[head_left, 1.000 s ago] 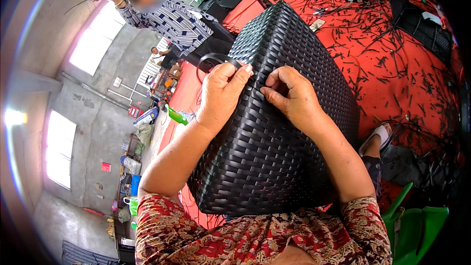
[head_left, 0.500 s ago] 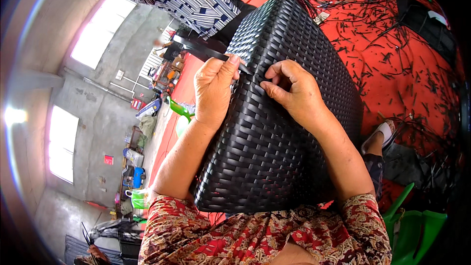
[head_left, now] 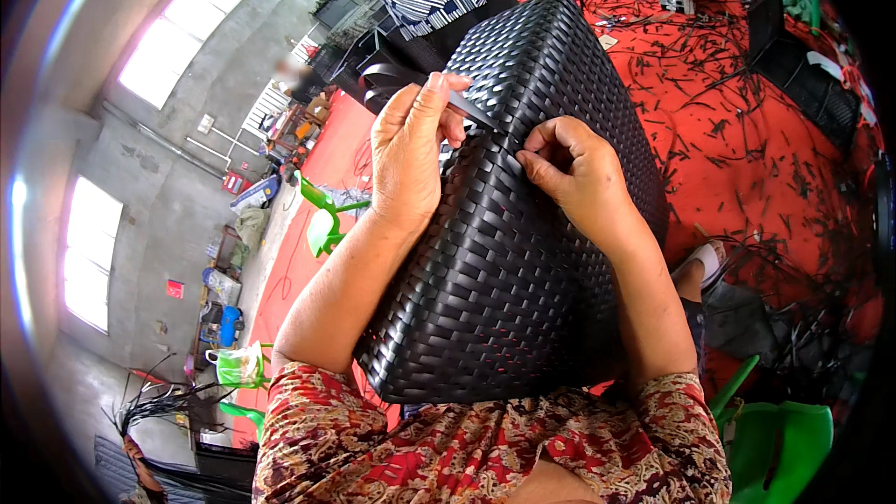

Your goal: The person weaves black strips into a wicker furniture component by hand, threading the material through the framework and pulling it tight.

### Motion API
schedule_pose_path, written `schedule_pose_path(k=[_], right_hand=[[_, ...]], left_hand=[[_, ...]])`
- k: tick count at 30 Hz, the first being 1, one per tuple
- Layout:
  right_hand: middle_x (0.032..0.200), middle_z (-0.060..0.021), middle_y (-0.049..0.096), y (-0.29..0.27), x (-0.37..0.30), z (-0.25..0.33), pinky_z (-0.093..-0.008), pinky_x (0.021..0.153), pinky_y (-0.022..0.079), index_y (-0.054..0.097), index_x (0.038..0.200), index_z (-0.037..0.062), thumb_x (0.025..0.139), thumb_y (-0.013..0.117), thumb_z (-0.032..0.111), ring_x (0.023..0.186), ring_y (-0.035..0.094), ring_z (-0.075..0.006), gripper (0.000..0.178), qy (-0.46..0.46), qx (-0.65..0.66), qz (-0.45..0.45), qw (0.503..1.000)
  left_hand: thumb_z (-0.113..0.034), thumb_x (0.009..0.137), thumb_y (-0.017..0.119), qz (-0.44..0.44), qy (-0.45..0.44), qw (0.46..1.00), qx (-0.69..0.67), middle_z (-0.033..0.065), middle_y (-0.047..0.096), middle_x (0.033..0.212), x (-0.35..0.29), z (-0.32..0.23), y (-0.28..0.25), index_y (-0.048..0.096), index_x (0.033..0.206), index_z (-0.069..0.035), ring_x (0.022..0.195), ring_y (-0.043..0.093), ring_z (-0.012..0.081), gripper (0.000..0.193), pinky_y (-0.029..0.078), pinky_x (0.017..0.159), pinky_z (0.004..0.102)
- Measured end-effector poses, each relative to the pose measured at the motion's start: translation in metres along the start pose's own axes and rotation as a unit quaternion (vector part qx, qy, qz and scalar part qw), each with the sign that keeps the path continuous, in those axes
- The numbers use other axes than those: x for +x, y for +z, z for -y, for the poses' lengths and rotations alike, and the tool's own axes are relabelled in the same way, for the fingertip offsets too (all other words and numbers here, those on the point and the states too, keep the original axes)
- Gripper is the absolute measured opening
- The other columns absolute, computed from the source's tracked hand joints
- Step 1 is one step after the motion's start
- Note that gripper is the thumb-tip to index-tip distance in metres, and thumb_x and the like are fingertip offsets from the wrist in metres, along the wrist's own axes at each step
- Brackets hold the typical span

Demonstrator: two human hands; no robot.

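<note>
The left hand point(head_left: 408, 154) pinches a flat black plastic strip point(head_left: 477, 111), more now exposed, unwoven. The right hand's point(head_left: 581, 177) hold I can't tell.

Green chair point(head_left: 322, 231) on red floor point(head_left: 343, 142)

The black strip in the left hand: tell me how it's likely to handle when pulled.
The black strip will probably bend easily yet spring a little, since it curves in a rounded loop beside the left hand. It's likely light, looking thin and narrow. It may be somewhat slippery, as its surface looks smooth and slightly shiny.
</note>
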State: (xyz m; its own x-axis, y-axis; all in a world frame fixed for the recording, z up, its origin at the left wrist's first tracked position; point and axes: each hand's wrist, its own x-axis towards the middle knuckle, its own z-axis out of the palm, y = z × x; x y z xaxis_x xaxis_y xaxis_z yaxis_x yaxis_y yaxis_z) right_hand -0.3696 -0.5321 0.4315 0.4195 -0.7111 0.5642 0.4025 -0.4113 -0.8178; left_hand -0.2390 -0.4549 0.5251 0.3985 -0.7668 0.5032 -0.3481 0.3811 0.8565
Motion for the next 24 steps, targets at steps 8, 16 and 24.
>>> schedule_pose_path(k=[8, 16, 24], right_hand=[[0.072, -0.0113, 0.055, -0.01, 0.01, 0.011, -0.0297, 0.058, 0.044, 0.055, 0.076, -0.0014, 0.074, 0.068, 0.009, 0.063, 0.054, -0.0168, 0.016, 0.011, -0.09, 0.038, 0.995], [0.077, -0.0121, 0.057, -0.011, 0.009, 0.014, -0.03, 0.062, 0.046, 0.055, 0.08, -0.003, 0.074, 0.069, 0.011, 0.067, 0.055, -0.0186, 0.02, 0.052, -0.109, 0.007, 0.993], [0.078, -0.0091, 0.057, -0.003, 0.006, -0.006, -0.0283, 0.062, 0.045, 0.055, 0.083, -0.0017, 0.076, 0.069, 0.006, 0.067, 0.053, -0.0153, 0.018, 0.032, -0.095, -0.039, 0.994]], left_hand=[[-0.028, 0.094, 0.049, 0.023, -0.002, 1.0, 0.008, 0.0048, 0.058, 0.1, -0.003, -0.005, 0.006, 0.06, 0.109, 0.001, 0.06, 0.048, 0.0078, 0.034, 0.039, 0.056, 0.022], [-0.025, 0.094, 0.049, 0.019, -0.012, 0.999, -0.043, 0.0069, 0.06, 0.101, -0.002, 0.001, 0.002, 0.06, 0.106, 0.002, 0.052, 0.047, 0.0068, 0.032, 0.037, 0.047, 0.0198], [-0.03, 0.093, 0.051, 0.013, -0.036, 0.997, -0.06, -0.004, 0.054, 0.062, -0.004, 0.013, 0.012, 0.066, 0.1, -0.008, 0.049, 0.048, 0.0037, 0.028, 0.03, 0.046, 0.0175]])
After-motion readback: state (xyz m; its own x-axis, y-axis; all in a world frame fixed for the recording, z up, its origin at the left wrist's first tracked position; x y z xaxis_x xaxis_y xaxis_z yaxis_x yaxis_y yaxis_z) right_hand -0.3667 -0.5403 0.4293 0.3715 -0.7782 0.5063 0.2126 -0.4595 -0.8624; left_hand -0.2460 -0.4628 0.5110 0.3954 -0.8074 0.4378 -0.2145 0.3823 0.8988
